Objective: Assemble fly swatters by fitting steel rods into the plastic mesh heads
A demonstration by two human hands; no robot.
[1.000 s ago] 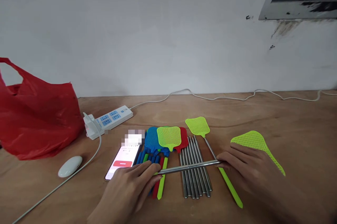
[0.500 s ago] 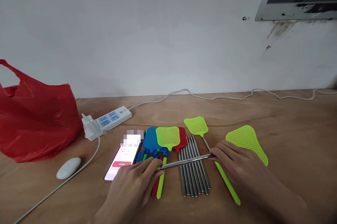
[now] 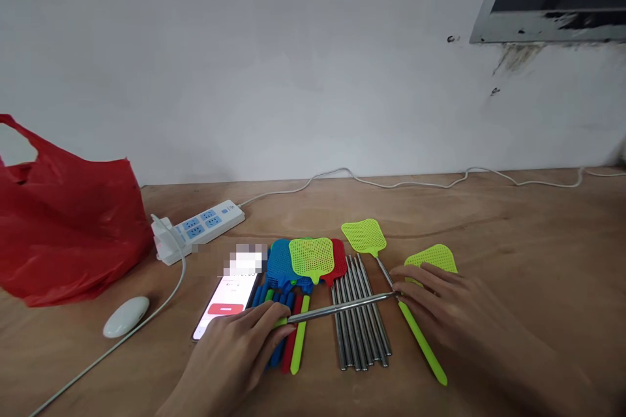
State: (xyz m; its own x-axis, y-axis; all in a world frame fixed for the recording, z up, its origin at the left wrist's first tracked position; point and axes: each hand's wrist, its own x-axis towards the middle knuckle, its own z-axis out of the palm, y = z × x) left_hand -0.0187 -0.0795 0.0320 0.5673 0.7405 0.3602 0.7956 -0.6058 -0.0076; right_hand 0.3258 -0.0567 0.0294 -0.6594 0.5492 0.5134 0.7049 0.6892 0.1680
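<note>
My left hand [image 3: 237, 348] is closed around the green handle end of a fly swatter, whose shiny metal rod [image 3: 342, 307] runs across to my right hand [image 3: 447, 306]. Fingers of the right hand pinch the rod's far end by the lime-green mesh head [image 3: 433, 255], which is partly hidden behind them. Beneath the rod lies a row of several loose metal rods [image 3: 359, 332]. Another lime-green fly swatter [image 3: 364, 235] lies on the table, its handle beside my right hand. Blue, red and green swatter heads [image 3: 312, 257] are stacked above coloured handles [image 3: 300, 335] near my left hand.
A phone [image 3: 227, 296] with a lit screen lies left of the handles. Farther left are a white power strip [image 3: 208, 221], a white mouse-shaped device [image 3: 126, 316] and a red plastic bag [image 3: 73, 228]. A white cable [image 3: 391, 183] runs along the wall.
My left hand has moved slightly left and down with the handle, showing more of the rod. The mesh head has turned, and my right-hand fingers have shifted at the rod's end.
</note>
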